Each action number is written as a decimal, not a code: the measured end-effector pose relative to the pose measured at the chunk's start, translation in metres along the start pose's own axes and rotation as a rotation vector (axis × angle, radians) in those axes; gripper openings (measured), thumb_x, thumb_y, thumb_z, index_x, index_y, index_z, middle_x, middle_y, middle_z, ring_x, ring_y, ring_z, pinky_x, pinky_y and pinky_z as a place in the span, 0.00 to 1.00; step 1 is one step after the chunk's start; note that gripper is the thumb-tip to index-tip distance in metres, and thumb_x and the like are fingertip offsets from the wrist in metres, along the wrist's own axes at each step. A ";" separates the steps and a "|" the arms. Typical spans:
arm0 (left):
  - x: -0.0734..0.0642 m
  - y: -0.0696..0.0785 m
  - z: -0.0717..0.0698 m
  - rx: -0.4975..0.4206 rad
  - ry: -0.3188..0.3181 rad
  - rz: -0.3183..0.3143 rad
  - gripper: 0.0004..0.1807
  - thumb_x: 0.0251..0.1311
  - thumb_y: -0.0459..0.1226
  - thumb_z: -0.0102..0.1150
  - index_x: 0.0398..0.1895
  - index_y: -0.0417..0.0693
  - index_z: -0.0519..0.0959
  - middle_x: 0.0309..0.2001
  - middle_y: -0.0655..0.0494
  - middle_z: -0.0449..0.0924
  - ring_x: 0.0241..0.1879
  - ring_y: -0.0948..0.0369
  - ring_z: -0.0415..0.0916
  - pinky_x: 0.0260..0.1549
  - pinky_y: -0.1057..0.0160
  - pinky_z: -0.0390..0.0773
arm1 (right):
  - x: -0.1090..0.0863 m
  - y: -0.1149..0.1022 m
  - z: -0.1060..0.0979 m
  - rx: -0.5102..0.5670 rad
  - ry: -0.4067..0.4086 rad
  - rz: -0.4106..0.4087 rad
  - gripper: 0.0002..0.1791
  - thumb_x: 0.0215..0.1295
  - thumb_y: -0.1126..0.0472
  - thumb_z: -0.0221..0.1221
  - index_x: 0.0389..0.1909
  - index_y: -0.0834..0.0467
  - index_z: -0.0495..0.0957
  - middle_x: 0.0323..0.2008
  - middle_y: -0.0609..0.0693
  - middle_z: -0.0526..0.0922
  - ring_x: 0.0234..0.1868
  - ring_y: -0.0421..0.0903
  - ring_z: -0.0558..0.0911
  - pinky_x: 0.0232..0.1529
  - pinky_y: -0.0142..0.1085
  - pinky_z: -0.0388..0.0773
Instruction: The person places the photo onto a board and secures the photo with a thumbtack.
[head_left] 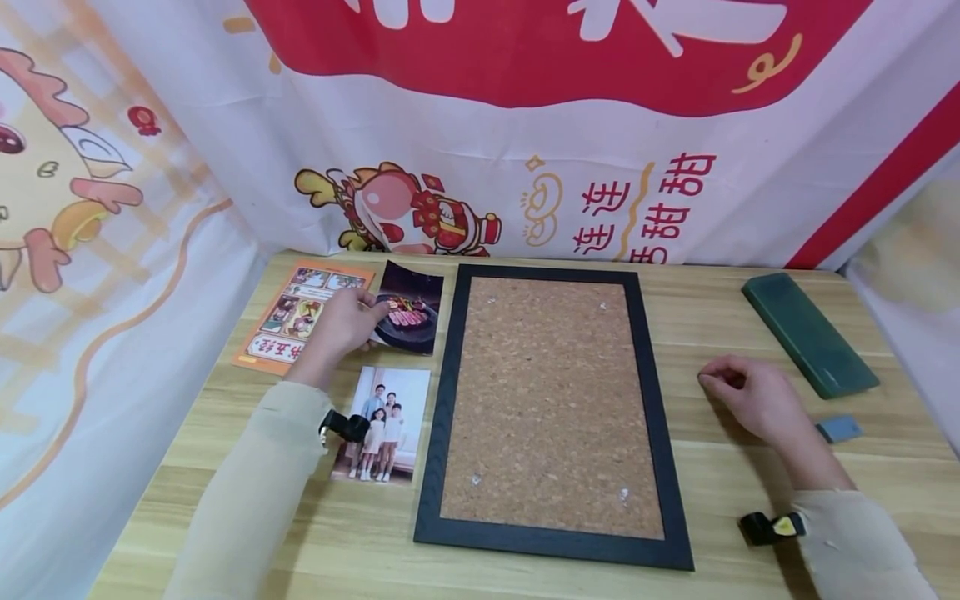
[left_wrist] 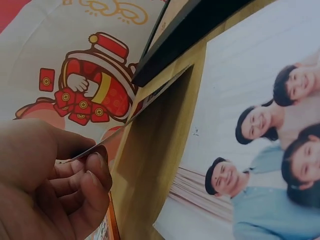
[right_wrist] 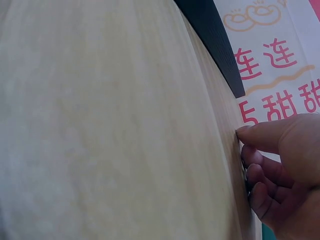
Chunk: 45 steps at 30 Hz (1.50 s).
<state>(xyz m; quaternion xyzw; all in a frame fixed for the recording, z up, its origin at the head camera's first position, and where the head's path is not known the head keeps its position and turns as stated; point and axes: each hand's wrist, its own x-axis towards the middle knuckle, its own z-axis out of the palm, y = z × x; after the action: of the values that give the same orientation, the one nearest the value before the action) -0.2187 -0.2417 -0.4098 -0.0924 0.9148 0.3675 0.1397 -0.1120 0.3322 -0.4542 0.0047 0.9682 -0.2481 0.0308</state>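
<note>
My left hand (head_left: 347, 321) pinches the left edge of a dark photo of plated food (head_left: 420, 287) between thumb and fingers. Seen in the left wrist view, that photo (left_wrist: 150, 100) is tilted up, nearly edge-on, with its shadow on the table below. Just nearer lies a family photo (head_left: 412, 400), partly under my left wrist. To the right, a cork board (head_left: 555, 400) with a black frame (head_left: 672, 467) lies flat, several small shiny spots near its corners. My right hand (head_left: 757, 400) rests on the table right of the board, fingers loosely curled, with nothing visible in them.
An orange printed sheet (head_left: 258, 346) lies at the far left, partly behind my left hand. Beyond my right hand are a long green case (head_left: 810, 333) and a small blue-grey block (head_left: 842, 428). A printed cloth (head_left: 540, 133) hangs along the table's back edge.
</note>
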 end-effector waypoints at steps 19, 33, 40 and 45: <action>-0.016 0.004 -0.012 -0.207 0.087 0.016 0.24 0.80 0.44 0.53 0.65 0.36 0.83 0.57 0.35 0.84 0.33 0.64 0.82 0.32 0.66 0.85 | -0.002 -0.004 -0.002 0.023 0.006 0.041 0.13 0.78 0.57 0.64 0.50 0.64 0.85 0.41 0.61 0.87 0.39 0.53 0.79 0.36 0.37 0.74; -0.024 0.003 -0.017 -0.227 0.041 0.080 0.21 0.78 0.39 0.58 0.67 0.37 0.79 0.56 0.40 0.83 0.44 0.61 0.82 0.40 0.71 0.82 | -0.008 -0.014 -0.007 0.050 0.049 0.034 0.10 0.76 0.58 0.66 0.47 0.62 0.86 0.39 0.59 0.88 0.37 0.51 0.78 0.29 0.32 0.74; -0.025 0.004 -0.011 -0.246 0.039 0.109 0.25 0.77 0.38 0.61 0.73 0.43 0.76 0.56 0.42 0.83 0.43 0.58 0.82 0.38 0.68 0.81 | -0.009 -0.021 -0.008 0.083 0.044 0.032 0.09 0.76 0.58 0.66 0.48 0.60 0.85 0.43 0.60 0.89 0.39 0.53 0.79 0.30 0.31 0.77; -0.024 0.009 -0.006 -0.255 0.031 0.107 0.28 0.77 0.39 0.62 0.77 0.47 0.73 0.60 0.43 0.83 0.47 0.56 0.83 0.38 0.67 0.82 | -0.010 -0.022 -0.009 0.103 0.049 0.029 0.10 0.77 0.58 0.66 0.51 0.59 0.85 0.45 0.61 0.89 0.41 0.53 0.80 0.31 0.30 0.77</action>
<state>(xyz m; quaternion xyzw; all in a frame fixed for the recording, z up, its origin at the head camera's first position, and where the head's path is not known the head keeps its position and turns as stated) -0.1991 -0.2381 -0.3922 -0.0660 0.8663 0.4864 0.0929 -0.1030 0.3171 -0.4349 0.0266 0.9545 -0.2969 0.0104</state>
